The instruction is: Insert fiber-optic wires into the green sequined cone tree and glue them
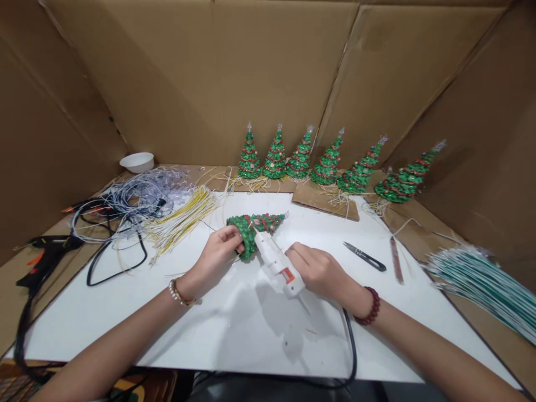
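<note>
A small green beaded tree (264,223) is lying on its side at the centre of the frame, its tip pointing right and its round base turning toward the left hand (218,247). The left thumb and fingers (229,231) are pinching the edge of that base, nearly closed with only the tree's thickness between them, while the rest of the tree is extending right, beyond the fingertips. The right hand (317,269), just right of centre, is curling firmly around a white glue gun (278,265); some of its fingers are hidden behind the hand and gun, so how they are bending cannot be told. The gun's nozzle is pointing up and left at the tree, close to the left fingertips; whether it is touching cannot be told. Beneath, a white board (201,335) is filling the lower centre. At right of centre, black snips (364,257) are lying near a reddish tube (396,261). Yellow and white wires (182,220) are spreading left of centre, and a black glue gun (48,257) is resting at the far left. Six finished-looking trees (329,162) are standing across the upper right, before a cardboard wall (209,78).
</note>
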### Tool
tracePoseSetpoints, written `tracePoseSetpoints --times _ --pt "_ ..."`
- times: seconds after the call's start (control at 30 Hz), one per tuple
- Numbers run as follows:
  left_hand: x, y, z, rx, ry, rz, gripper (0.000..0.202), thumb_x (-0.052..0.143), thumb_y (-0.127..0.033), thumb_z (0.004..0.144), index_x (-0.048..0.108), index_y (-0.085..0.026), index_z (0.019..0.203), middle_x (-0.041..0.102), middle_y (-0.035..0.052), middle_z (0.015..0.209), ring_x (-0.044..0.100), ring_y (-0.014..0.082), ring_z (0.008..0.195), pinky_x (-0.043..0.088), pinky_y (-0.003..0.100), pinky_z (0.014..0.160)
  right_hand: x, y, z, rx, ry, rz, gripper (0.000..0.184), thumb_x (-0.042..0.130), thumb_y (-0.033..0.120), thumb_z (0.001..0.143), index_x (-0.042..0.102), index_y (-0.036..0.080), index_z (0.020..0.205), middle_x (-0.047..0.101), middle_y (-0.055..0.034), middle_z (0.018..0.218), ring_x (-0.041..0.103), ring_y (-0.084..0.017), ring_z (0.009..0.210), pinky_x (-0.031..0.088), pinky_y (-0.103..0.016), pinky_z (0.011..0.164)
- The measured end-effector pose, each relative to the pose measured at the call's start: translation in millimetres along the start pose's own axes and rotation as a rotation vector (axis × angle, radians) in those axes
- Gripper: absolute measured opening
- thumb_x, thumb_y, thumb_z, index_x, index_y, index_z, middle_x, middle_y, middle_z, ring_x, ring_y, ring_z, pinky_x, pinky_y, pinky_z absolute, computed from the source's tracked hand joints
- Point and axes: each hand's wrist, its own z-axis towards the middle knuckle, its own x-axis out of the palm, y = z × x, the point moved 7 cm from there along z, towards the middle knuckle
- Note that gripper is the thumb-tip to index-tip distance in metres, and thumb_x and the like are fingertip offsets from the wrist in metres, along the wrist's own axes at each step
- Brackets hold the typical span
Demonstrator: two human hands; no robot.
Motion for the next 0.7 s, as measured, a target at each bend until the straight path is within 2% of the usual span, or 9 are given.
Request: tracePoseSetpoints --times 0.23,0.7 --pt "1.7 -4.7 -1.2 0.007 -0.003 0.04 0.021 0.067 -0.026 0.071 0.056 -0.012 0.06 0.052 -0.0015 0.052 0.046 0.0076 0.049 0.037 0.019 0.048 1.7 -0.3 -1.2 0.003 0.034 -0.026 0.027 0.037 0.003 0.088 0.051 0.018 0.07 0.048 -0.0012 0.065 0.039 -0.014 0.055 0.03 -0.027 0.051" --pt "0.5 -5.0 0.1 0.023 0.0 0.042 0.018 0.065 -0.023 0.071 0.055 -0.013 0.059 0.052 -0.0016 0.052 0.048 0.0085 0.048 0.039 0.02 0.048 0.6 -0.9 -3.1 0.002 0.021 -0.047 0.027 0.036 0.004 0.089 0.048 0.018 0.069 0.047 -0.0007 0.064 0.036 -0.013 0.053 0.029 -0.026 0.049"
